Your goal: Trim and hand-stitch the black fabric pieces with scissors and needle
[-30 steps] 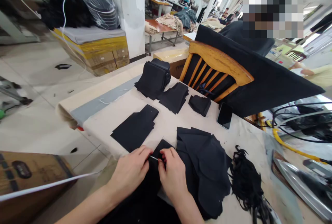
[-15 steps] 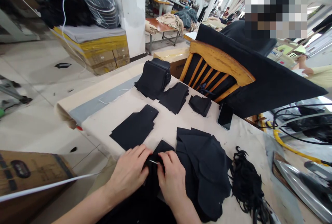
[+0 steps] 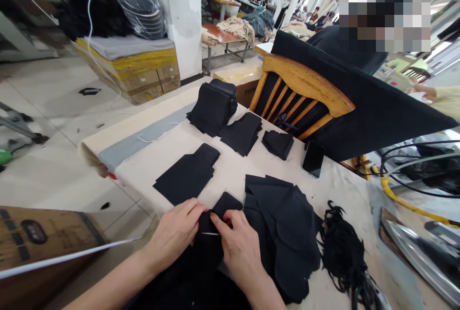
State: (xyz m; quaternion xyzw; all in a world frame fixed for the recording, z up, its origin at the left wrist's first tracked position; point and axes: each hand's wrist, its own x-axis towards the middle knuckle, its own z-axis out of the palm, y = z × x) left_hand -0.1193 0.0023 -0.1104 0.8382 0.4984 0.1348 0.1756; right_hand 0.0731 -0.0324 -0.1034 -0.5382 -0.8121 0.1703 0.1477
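We see the tabletop (image 3: 230,168) bearing a fanned black pile (image 3: 287,233), its layers overlapping perhaps so each edge shows. Left of that pile, our left hand (image 3: 179,226), fingers close together, and right hand (image 3: 240,240), fingers bent, press on a small black piece (image 3: 227,201), apparently to steady it; whether either grips underneath, we cannot tell. A thin white line (image 3: 211,234) shows left of the pile too.
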